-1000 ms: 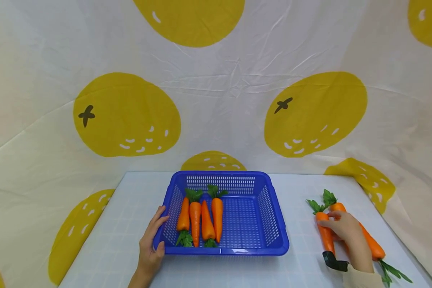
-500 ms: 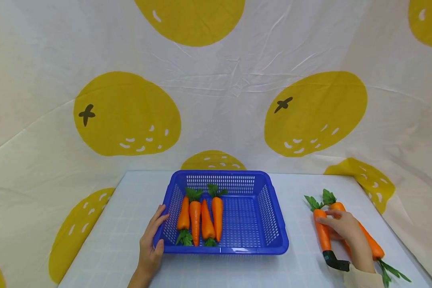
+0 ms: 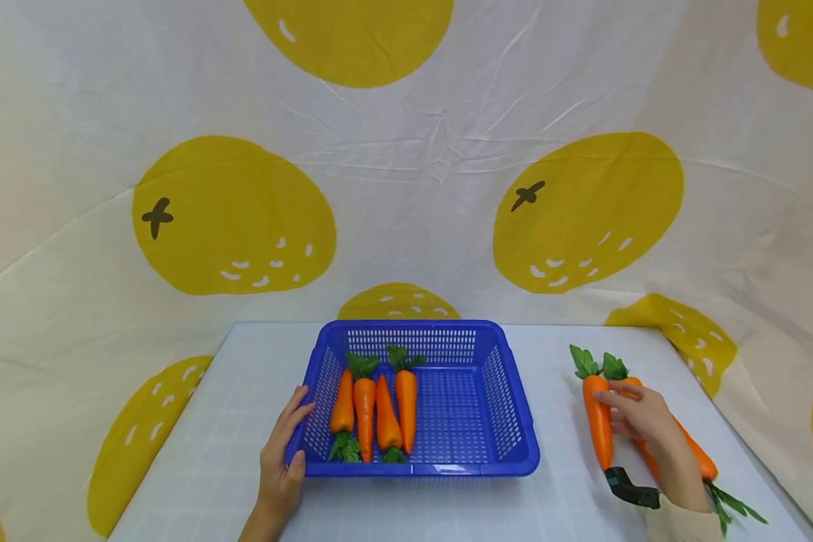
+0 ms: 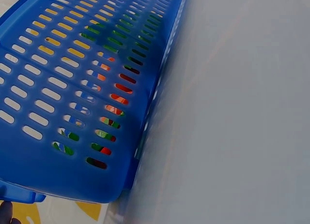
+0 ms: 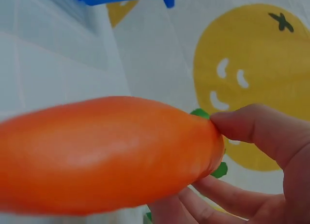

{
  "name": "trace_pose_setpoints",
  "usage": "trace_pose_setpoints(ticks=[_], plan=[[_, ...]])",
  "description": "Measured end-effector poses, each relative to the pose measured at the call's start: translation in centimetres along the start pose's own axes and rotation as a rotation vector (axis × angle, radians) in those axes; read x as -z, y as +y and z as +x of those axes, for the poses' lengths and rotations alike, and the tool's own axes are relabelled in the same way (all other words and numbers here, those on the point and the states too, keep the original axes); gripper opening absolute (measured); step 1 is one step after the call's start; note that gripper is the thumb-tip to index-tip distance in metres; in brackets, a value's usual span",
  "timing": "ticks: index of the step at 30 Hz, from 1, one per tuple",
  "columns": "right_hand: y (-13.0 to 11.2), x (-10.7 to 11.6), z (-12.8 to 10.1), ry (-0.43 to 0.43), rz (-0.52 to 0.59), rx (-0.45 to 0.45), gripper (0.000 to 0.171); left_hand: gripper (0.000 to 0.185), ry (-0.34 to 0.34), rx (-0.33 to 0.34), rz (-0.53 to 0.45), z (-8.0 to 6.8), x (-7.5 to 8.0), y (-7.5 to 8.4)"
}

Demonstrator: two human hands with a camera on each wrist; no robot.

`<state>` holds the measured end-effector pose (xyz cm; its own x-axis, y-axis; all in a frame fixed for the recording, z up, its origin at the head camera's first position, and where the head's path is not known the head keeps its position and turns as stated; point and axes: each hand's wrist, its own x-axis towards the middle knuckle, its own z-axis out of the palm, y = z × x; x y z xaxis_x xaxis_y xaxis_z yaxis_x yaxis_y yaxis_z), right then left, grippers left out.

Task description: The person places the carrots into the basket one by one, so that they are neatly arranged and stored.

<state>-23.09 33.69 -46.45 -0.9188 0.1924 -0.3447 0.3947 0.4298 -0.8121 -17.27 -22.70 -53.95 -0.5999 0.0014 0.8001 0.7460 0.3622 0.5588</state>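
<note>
A blue perforated basket (image 3: 447,470) holds several orange carrots (image 3: 364,414) with green leafy tops, side by side in its left half. My left hand (image 3: 279,467) rests at its left rim, fingers extended on the edge and thumb by the front corner. In the left wrist view, the basket's slotted wall (image 4: 41,100) shows, with carrots partly visible through the slots. At the right, my right hand (image 3: 650,425) pinches a carrot (image 3: 597,418) near its leafy end. In the right wrist view, thumb and fingers grip that carrot (image 5: 111,154), its tapered body pointing away from the palm.
Other carrots (image 3: 696,452) lie on the table under and beside my right forearm, partly hidden. A black strap-like piece (image 3: 628,488) sits at the right wrist. Behind the pale table (image 3: 196,452) hangs a white cloth (image 3: 406,218) printed with yellow fruit.
My right hand has drawn the carrot away from the others, slightly left and toward the far side. My left hand stays at the basket rim. The head view has shifted slightly.
</note>
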Motion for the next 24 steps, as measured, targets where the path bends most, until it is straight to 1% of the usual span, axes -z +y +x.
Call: trace_pose_setpoints(ticks=[6,13,24], plan=[[-0.9,-0.3,-0.6,-0.012,0.02,0.037,0.086,0.045,0.0,0.003,-0.002,0.1,0.1,0.1],[-2.1,-0.8,-1.8,-0.006,0.04,0.072,0.083,0.045,-0.005,0.002,-0.001,0.1,0.0,0.2],[-4.0,-1.5,-3.4,-0.011,0.054,0.165,0.077,0.044,-0.009,0.014,0.0,0.1,0.0,0.2]])
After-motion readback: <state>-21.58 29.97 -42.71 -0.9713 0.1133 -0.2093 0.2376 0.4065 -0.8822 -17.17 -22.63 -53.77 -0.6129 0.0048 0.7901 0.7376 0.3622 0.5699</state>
